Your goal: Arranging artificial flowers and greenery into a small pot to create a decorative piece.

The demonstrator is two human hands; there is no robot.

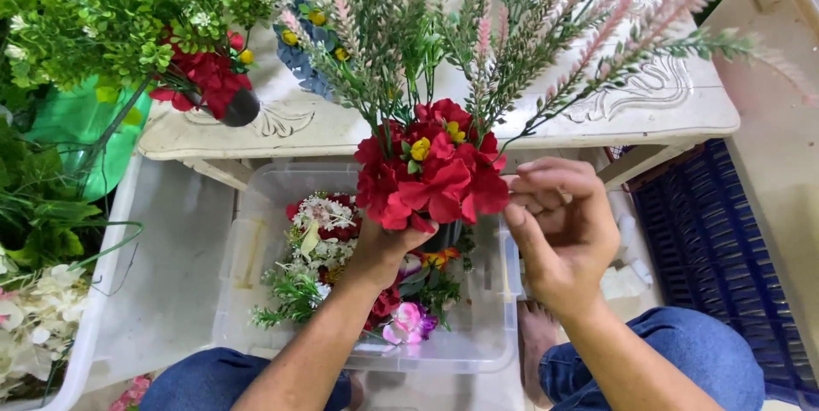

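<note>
My left hand (pixel 386 249) grips from below a bunch of artificial flowers. The bunch has red blooms with yellow centres (pixel 431 172) and tall pink and green sprigs (pixel 503 36) fanning out above. My right hand (pixel 559 228) is at the right side of the red blooms, fingers curled and touching their edge. Under both hands stands a clear plastic box (pixel 247 249) that holds loose red, white, pink and green artificial flowers (pixel 328 245).
A white carved table (pixel 648 95) carries another red bunch in a dark pot (pixel 213 87) and green foliage (pixel 94 10). A white tub (pixel 111 292) with pale flowers sits left. A dark blue crate (pixel 717 232) lies right. My knees in jeans frame the box.
</note>
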